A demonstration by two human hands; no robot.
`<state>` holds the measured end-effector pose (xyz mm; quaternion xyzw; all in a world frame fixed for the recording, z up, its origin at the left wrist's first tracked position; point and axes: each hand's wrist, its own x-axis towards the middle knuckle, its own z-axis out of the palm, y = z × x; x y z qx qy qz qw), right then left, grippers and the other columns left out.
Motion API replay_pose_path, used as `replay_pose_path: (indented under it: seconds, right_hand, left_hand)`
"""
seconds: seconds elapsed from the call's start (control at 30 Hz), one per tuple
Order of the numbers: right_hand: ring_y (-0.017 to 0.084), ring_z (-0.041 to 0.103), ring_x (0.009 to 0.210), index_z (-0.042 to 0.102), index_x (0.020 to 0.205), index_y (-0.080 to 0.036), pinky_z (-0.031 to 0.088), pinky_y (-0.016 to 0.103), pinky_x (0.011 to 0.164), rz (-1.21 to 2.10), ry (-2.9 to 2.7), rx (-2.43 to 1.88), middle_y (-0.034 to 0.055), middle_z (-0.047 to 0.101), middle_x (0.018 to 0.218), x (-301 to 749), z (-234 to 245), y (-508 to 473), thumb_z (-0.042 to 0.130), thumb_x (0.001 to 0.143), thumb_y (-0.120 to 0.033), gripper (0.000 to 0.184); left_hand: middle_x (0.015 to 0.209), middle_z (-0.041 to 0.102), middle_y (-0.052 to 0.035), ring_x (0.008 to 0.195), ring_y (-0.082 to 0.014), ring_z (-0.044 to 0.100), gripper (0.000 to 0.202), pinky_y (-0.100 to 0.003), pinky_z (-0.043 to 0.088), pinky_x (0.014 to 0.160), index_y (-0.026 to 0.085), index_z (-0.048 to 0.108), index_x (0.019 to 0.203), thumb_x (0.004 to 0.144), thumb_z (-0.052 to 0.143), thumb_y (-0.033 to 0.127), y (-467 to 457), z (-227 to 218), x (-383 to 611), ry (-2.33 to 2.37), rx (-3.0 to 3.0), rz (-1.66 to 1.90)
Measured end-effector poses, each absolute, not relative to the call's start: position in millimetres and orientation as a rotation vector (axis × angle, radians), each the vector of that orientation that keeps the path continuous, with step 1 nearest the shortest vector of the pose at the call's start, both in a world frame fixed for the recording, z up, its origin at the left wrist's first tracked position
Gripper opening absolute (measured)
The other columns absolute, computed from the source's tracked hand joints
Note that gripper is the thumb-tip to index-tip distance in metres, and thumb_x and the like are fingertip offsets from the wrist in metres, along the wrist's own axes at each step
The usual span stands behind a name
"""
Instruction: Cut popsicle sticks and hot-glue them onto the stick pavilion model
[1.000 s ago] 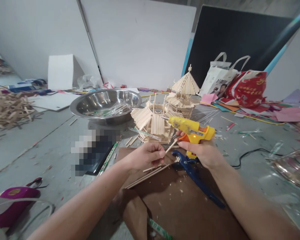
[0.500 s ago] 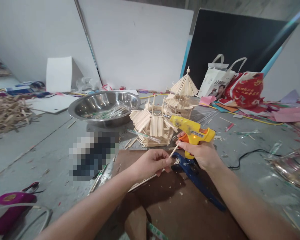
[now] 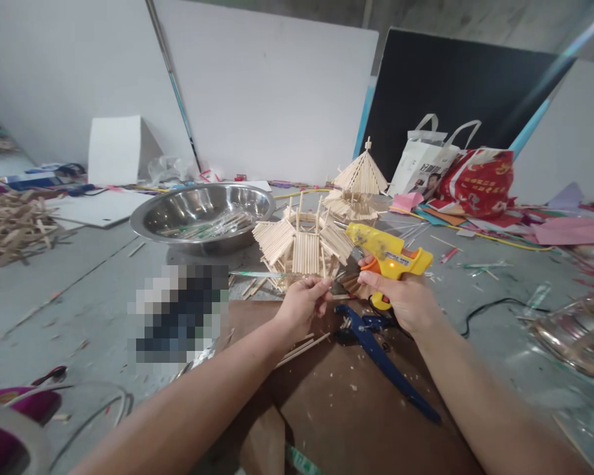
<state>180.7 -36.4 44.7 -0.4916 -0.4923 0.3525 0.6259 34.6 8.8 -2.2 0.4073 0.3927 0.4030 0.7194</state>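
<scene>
Gluing step: right hand [image 3: 408, 300] grips the yellow hot-glue gun [image 3: 389, 254]; left hand [image 3: 301, 303] apparently pinches a thin stick against the pale stick-built model house [image 3: 304, 244]. Next needs steady pressing.

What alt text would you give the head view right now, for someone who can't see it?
The right hand holds a yellow glue gun aimed at a small stick house, while the left hand pinches something thin at the model's base. Blue cutters lie on brown cardboard; a steel bowl sits behind to the left.
</scene>
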Motion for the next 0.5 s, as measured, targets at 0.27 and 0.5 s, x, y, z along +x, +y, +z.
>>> replay_pose_path:
  seconds: [0.27, 0.5]
  right_hand:
    - [0.012, 0.058, 0.059, 0.059, 0.072, -0.019, 0.050, 0.027, 0.058, 0.816, -1.140, -1.092, -0.0015, 0.062, 0.070, 184, 43, -35, 0.069, 0.058, -0.023, 0.017]
    - [0.010, 0.057, 0.057, 0.058, 0.072, -0.020, 0.049, 0.025, 0.056, 0.874, -1.138, -1.080, -0.0026, 0.061, 0.067, 182, 41, -36, 0.070, 0.057, -0.023, 0.019]
  left_hand:
    - [0.046, 0.049, 0.0041, 0.034, -0.0016, 0.037, 0.018, -0.014, 0.024, 0.033, 0.012, 0.051, 0.064, 0.062, 0.066, 0.023, 19, -5, 34, 0.792, 0.736, 0.896]
    - [0.043, 0.046, 0.0045, 0.034, -0.0018, 0.036, 0.025, -0.015, 0.024, 0.032, 0.012, 0.048, 0.057, 0.058, 0.069, 0.025, 23, -7, 33, 0.813, 0.795, 0.912]
